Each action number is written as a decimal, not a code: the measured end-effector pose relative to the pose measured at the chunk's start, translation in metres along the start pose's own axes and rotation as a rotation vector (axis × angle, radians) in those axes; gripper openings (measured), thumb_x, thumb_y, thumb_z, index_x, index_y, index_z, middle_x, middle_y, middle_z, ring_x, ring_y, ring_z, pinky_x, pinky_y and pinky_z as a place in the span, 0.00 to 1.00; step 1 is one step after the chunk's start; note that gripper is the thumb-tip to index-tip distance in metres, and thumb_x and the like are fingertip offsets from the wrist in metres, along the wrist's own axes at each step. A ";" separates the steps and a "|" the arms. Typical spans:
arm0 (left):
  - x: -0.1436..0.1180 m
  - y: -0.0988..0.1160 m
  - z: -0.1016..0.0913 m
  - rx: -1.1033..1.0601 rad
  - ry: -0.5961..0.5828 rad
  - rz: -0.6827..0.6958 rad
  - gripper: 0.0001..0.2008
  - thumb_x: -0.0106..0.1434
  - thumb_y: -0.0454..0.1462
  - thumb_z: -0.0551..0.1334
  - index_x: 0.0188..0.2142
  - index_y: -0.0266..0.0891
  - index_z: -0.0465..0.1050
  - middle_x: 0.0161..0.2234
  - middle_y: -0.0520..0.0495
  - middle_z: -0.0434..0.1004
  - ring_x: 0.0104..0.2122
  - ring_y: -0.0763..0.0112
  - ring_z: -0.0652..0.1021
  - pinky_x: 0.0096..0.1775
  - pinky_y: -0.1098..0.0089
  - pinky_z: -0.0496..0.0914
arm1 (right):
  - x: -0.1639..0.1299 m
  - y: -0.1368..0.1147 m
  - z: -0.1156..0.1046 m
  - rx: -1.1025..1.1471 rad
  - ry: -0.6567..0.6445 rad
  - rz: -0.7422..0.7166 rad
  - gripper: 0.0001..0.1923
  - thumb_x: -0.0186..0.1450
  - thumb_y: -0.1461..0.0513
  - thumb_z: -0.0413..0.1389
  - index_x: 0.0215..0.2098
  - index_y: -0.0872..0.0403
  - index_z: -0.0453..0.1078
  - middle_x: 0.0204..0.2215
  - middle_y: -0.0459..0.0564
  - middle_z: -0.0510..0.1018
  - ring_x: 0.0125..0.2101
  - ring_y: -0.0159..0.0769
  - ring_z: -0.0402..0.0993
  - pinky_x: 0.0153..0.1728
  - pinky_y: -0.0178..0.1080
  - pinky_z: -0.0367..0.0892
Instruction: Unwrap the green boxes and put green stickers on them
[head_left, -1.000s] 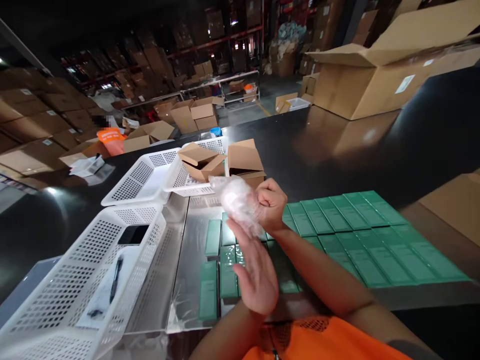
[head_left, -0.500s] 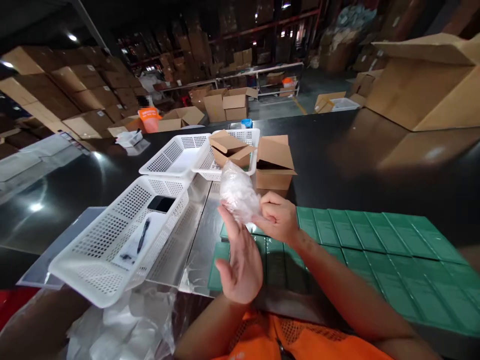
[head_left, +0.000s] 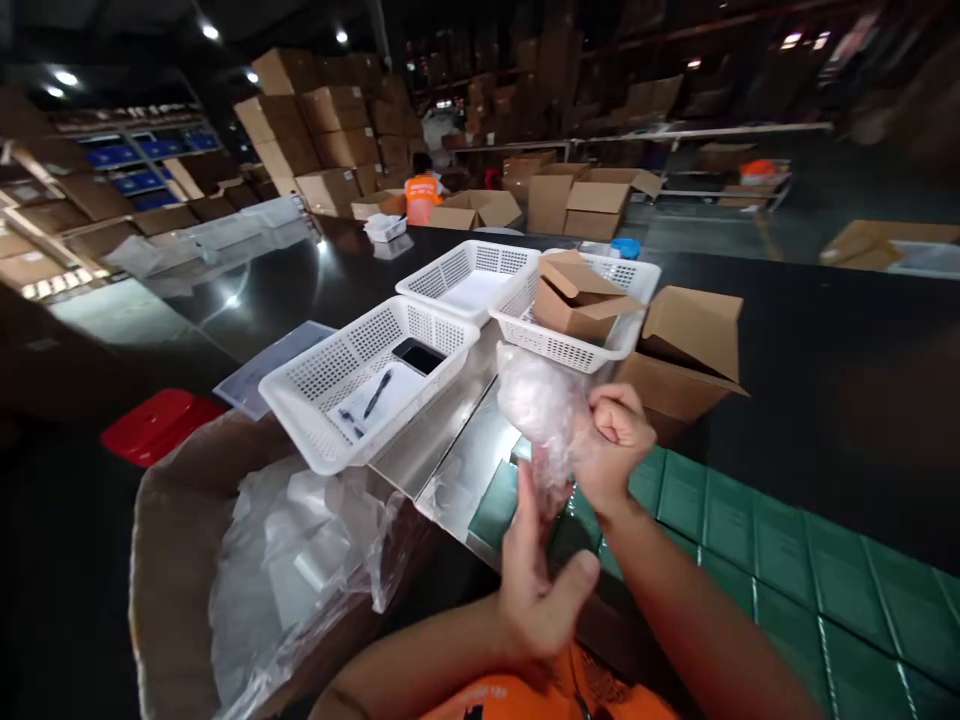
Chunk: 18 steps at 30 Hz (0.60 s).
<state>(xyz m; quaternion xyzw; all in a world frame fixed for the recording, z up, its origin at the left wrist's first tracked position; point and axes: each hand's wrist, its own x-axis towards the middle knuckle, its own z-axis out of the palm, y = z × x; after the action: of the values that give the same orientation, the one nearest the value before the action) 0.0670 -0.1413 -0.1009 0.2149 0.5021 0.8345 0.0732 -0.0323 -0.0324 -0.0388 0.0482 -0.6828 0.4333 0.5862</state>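
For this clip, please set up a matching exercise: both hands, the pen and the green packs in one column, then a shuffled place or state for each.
Things:
1. Right hand
2. Pen
3. Left hand
4. Green packs

Places or states:
A. Lying on white paper inside a basket
B. Set side by side in rows
C. Clenched on the plastic bundle
D. Open, thumb spread

Pairs: 1-C; 2-A; 3-D; 4-B
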 end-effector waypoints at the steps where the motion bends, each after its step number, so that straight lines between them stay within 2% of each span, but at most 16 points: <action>1: 0.001 0.004 -0.005 -0.030 0.081 0.028 0.43 0.66 0.44 0.65 0.72 0.55 0.40 0.69 0.44 0.58 0.62 0.54 0.69 0.60 0.58 0.68 | -0.003 -0.002 0.000 -0.021 -0.012 -0.013 0.26 0.61 0.69 0.58 0.16 0.53 0.45 0.21 0.43 0.64 0.20 0.26 0.56 0.21 0.35 0.52; 2: 0.003 0.008 -0.010 -0.056 0.167 0.038 0.40 0.67 0.43 0.65 0.71 0.57 0.44 0.65 0.42 0.66 0.52 0.57 0.79 0.50 0.63 0.76 | -0.006 -0.004 0.000 -0.039 -0.029 -0.034 0.27 0.60 0.69 0.59 0.16 0.53 0.45 0.21 0.43 0.64 0.20 0.26 0.56 0.22 0.35 0.52; 3: 0.006 0.012 -0.015 -0.067 0.257 0.033 0.38 0.66 0.43 0.66 0.70 0.57 0.49 0.59 0.42 0.73 0.40 0.61 0.84 0.39 0.68 0.78 | -0.009 -0.007 0.000 -0.050 -0.056 -0.061 0.27 0.60 0.70 0.59 0.15 0.53 0.45 0.21 0.43 0.64 0.20 0.26 0.55 0.21 0.35 0.52; 5: 0.016 0.020 -0.027 -0.021 0.448 0.025 0.33 0.63 0.43 0.68 0.65 0.51 0.60 0.45 0.44 0.83 0.21 0.70 0.81 0.23 0.74 0.73 | -0.016 -0.012 0.004 -0.040 -0.130 -0.112 0.26 0.60 0.71 0.58 0.15 0.53 0.44 0.20 0.43 0.62 0.20 0.26 0.54 0.20 0.35 0.51; 6: 0.021 0.024 -0.033 0.035 0.547 0.052 0.30 0.61 0.43 0.70 0.61 0.47 0.65 0.37 0.47 0.84 0.16 0.72 0.78 0.20 0.75 0.71 | -0.021 -0.016 0.007 -0.026 -0.178 -0.136 0.26 0.59 0.72 0.57 0.15 0.53 0.44 0.20 0.43 0.61 0.20 0.26 0.54 0.20 0.35 0.50; 8: 0.030 0.031 -0.047 0.175 0.727 0.155 0.25 0.57 0.42 0.72 0.52 0.42 0.70 0.25 0.53 0.80 0.13 0.75 0.73 0.18 0.76 0.68 | -0.034 -0.025 0.013 0.011 -0.311 -0.181 0.23 0.57 0.74 0.55 0.16 0.53 0.47 0.21 0.43 0.62 0.19 0.25 0.53 0.20 0.34 0.49; 9: 0.034 0.035 -0.055 0.246 0.805 0.214 0.22 0.54 0.40 0.73 0.47 0.40 0.72 0.22 0.56 0.77 0.13 0.76 0.72 0.18 0.77 0.67 | -0.042 -0.031 0.017 0.029 -0.391 -0.212 0.21 0.58 0.74 0.55 0.16 0.53 0.50 0.21 0.43 0.63 0.19 0.25 0.54 0.20 0.34 0.50; 12: 0.037 0.048 -0.080 0.439 0.929 0.345 0.16 0.50 0.36 0.73 0.37 0.39 0.71 0.21 0.58 0.70 0.17 0.79 0.68 0.20 0.78 0.62 | -0.066 -0.048 0.027 0.052 -0.584 -0.363 0.18 0.62 0.73 0.55 0.19 0.53 0.58 0.21 0.44 0.66 0.20 0.26 0.57 0.22 0.35 0.52; 14: 0.032 0.057 -0.096 0.560 0.966 0.347 0.16 0.49 0.35 0.72 0.35 0.40 0.69 0.22 0.59 0.64 0.19 0.79 0.65 0.21 0.78 0.59 | -0.081 -0.058 0.032 0.061 -0.630 -0.458 0.18 0.63 0.74 0.54 0.19 0.53 0.60 0.20 0.44 0.66 0.20 0.28 0.59 0.24 0.37 0.53; 16: 0.022 0.065 -0.113 0.724 1.038 0.292 0.17 0.48 0.34 0.71 0.37 0.41 0.69 0.24 0.60 0.59 0.19 0.79 0.61 0.22 0.76 0.57 | -0.093 -0.066 0.035 0.113 -0.635 -0.528 0.18 0.63 0.75 0.53 0.20 0.53 0.61 0.19 0.45 0.66 0.21 0.30 0.59 0.25 0.38 0.54; 18: 0.006 0.072 -0.127 0.963 1.137 0.227 0.19 0.46 0.35 0.71 0.38 0.40 0.71 0.29 0.56 0.61 0.21 0.77 0.62 0.24 0.73 0.60 | -0.104 -0.073 0.037 0.191 -0.688 -0.593 0.17 0.64 0.75 0.53 0.20 0.53 0.62 0.20 0.45 0.66 0.22 0.31 0.60 0.25 0.39 0.55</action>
<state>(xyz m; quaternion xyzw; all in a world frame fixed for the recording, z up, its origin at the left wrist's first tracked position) 0.0129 -0.2766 -0.0883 -0.1902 0.7466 0.5077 -0.3856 0.0131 -0.1478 -0.0850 0.4361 -0.7513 0.2666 0.4173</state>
